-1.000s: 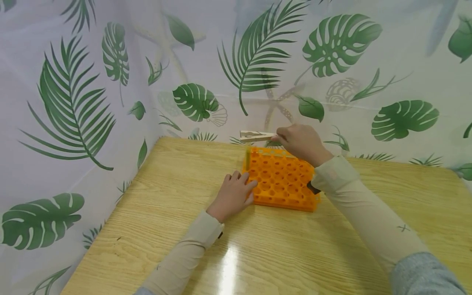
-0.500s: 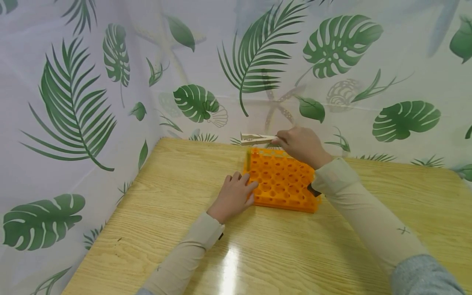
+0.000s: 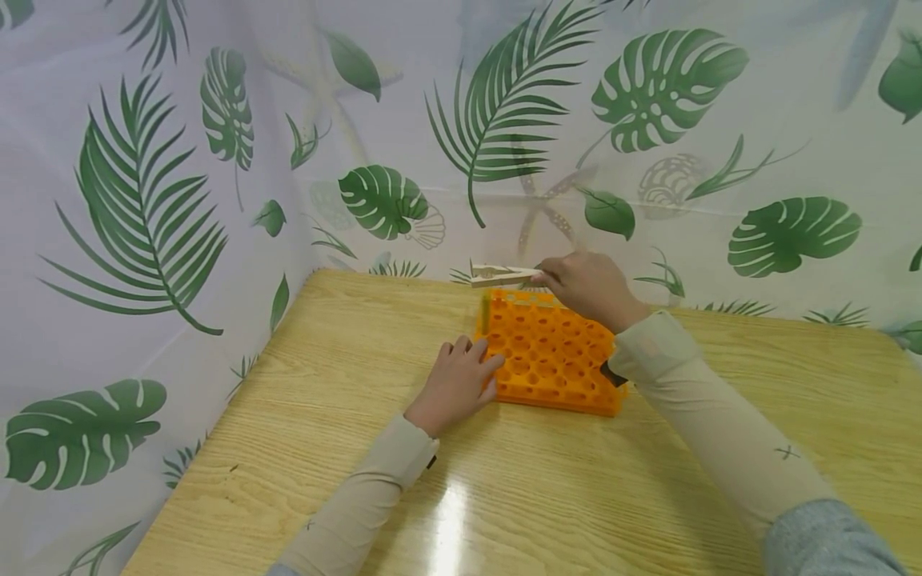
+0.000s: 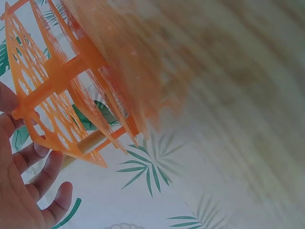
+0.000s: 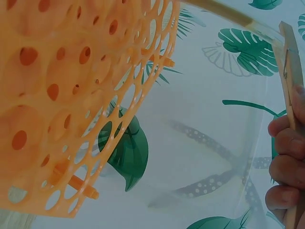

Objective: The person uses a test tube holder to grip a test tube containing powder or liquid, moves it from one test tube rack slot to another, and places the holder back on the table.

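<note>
A wooden test tube holder (image 3: 504, 276) is in my right hand (image 3: 591, 286), which grips its handle end above the rack's back edge. In the right wrist view, my curled fingers (image 5: 286, 152) wrap the holder, and its tip is at the clear top of a test tube (image 5: 228, 15). The tube contains yellowish liquid and stands at the back left corner of the orange test tube rack (image 3: 555, 352). Whether the holder's jaws enclose the tube cannot be seen clearly. At the rack's left side, my left hand (image 3: 455, 382) holds the edge with bent fingers (image 4: 35, 152).
Light wood-grain table (image 3: 346, 352) surrounds the rack on its left and front. Behind the table hangs a white cloth (image 3: 403, 96) with green leaf prints, close to the rack's back.
My right hand has come down slightly with the test tube holder, whose jaws look a little closer together. The left hand and the rack stay in place.
</note>
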`<state>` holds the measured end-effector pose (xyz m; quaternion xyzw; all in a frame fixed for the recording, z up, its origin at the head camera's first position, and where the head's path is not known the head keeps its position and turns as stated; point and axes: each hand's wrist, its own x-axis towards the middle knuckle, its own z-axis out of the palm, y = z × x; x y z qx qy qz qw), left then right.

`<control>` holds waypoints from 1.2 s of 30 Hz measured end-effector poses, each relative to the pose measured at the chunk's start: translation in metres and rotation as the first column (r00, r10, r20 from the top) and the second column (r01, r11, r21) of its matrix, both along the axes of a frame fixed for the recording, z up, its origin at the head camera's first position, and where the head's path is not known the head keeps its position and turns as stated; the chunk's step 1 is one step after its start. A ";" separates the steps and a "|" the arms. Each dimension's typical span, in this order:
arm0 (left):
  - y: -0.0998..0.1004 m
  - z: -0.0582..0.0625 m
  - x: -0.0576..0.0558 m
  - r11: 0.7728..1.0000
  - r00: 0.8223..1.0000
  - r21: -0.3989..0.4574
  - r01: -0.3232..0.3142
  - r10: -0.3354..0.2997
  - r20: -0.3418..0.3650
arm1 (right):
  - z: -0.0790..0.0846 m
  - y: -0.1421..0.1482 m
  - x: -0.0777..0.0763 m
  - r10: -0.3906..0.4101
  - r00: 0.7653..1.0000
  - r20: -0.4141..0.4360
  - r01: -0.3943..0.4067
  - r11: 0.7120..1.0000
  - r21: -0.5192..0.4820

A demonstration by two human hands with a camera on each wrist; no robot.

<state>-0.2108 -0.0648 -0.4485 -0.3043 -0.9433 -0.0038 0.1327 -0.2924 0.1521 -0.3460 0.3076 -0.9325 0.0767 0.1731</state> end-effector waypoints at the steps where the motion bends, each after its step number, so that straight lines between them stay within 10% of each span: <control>1: 0.000 0.000 0.000 1.000 1.000 0.001 0.001 -0.001 -0.001 | -0.001 0.000 0.000 0.000 1.000 0.002 0.000 1.000 0.002; 36: -0.001 -0.001 0.001 1.000 1.000 0.005 0.004 -0.004 -0.011 | -0.008 -0.001 -0.002 0.021 1.000 -0.008 -0.020 0.999 0.030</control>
